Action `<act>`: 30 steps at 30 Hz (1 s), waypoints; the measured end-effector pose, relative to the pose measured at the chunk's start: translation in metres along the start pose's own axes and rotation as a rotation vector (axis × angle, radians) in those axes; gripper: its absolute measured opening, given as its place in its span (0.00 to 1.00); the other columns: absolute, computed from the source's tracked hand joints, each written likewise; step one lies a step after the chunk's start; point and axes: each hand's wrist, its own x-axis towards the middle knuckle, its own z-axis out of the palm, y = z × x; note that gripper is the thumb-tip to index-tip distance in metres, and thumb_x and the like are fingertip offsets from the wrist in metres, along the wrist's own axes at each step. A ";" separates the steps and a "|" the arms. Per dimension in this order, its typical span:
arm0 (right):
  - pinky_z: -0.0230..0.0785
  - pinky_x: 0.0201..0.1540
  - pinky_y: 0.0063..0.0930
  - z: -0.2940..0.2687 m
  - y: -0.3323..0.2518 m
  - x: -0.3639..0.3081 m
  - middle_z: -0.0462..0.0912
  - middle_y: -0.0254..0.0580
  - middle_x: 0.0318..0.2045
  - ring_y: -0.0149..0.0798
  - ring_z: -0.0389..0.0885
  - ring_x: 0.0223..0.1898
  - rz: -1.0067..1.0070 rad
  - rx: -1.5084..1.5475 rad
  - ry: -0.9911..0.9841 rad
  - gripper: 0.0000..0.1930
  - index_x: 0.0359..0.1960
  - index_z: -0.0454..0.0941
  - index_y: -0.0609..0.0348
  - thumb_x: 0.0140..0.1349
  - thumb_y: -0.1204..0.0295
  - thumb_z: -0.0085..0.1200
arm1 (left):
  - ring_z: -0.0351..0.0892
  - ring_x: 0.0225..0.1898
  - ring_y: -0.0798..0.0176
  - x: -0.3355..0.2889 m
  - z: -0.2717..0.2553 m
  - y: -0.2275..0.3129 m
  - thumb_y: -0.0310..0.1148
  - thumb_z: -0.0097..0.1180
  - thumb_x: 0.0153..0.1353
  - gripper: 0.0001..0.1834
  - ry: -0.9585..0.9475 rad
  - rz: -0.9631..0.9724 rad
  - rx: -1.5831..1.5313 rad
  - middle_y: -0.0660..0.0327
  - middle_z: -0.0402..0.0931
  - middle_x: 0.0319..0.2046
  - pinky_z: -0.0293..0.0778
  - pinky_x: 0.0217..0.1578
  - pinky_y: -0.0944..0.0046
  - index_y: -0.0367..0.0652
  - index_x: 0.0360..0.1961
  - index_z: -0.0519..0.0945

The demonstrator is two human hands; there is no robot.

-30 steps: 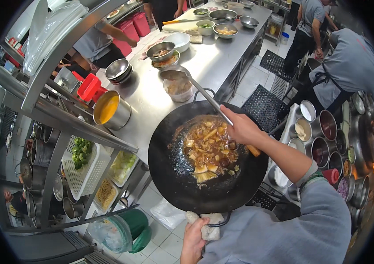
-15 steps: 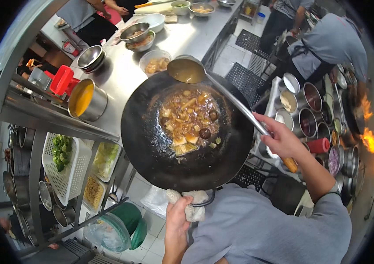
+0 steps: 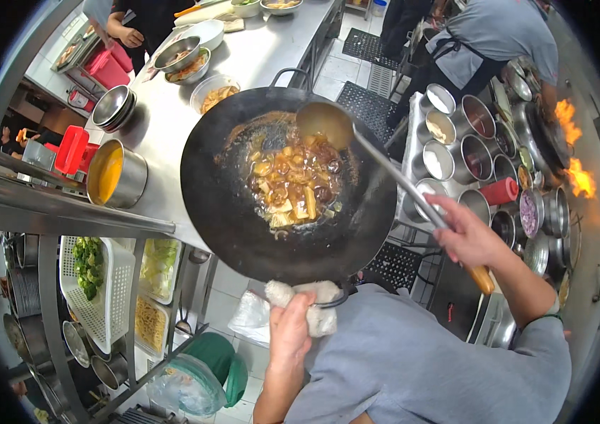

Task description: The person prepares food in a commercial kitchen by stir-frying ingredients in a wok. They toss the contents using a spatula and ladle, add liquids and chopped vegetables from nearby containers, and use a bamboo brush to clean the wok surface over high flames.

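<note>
A large black wok (image 3: 219,230) fills the middle of the view, held over the floor at the counter's edge. Brown, glossy stewed food (image 3: 287,185) with pale chunks and mushroom-like pieces lies in it. My left hand (image 3: 291,326) grips the wok's near loop handle through a folded white cloth (image 3: 322,318). My right hand (image 3: 466,232) is closed round the shaft of a long metal ladle (image 3: 325,126), above its wooden end (image 3: 482,280). The ladle's bowl hangs inside the wok at the food's far right edge, its underside hidden.
A steel counter (image 3: 272,49) behind the wok carries bowls and a pot of orange liquid (image 3: 118,174). On the left rack are a white basket of greens (image 3: 113,304) and noodles (image 3: 150,325). Seasoning pots (image 3: 438,161), open flames (image 3: 581,178) and a co-worker (image 3: 494,46) are at right.
The ladle's bowl has dropped from the wok's far rim to the food inside. The food has gathered more tightly. My right hand has moved down and right; the whole view has shifted.
</note>
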 end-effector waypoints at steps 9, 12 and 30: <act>0.59 0.10 0.18 0.035 0.010 -0.008 0.69 0.35 0.27 0.21 0.63 0.12 0.245 1.220 -0.558 0.28 0.67 0.55 0.54 0.65 0.74 0.47 | 0.80 0.37 0.63 0.033 0.009 0.006 0.20 0.52 0.56 0.14 -0.096 0.108 -0.040 0.58 0.79 0.38 0.77 0.41 0.63 0.33 0.45 0.76; 0.59 0.09 0.18 0.040 0.026 -0.006 0.66 0.34 0.26 0.19 0.62 0.13 0.167 1.289 -0.629 0.28 0.68 0.55 0.52 0.66 0.74 0.46 | 0.82 0.40 0.59 0.028 -0.007 0.020 0.21 0.53 0.56 0.16 -0.101 0.028 -0.052 0.54 0.80 0.40 0.79 0.42 0.59 0.31 0.47 0.76; 0.60 0.11 0.17 0.036 -0.123 0.132 0.70 0.33 0.27 0.19 0.65 0.16 -0.138 1.083 -0.578 0.17 0.56 0.66 0.54 0.65 0.77 0.45 | 0.83 0.39 0.56 0.005 -0.027 0.011 0.24 0.53 0.57 0.14 -0.065 -0.125 -0.153 0.52 0.80 0.39 0.80 0.39 0.58 0.29 0.45 0.77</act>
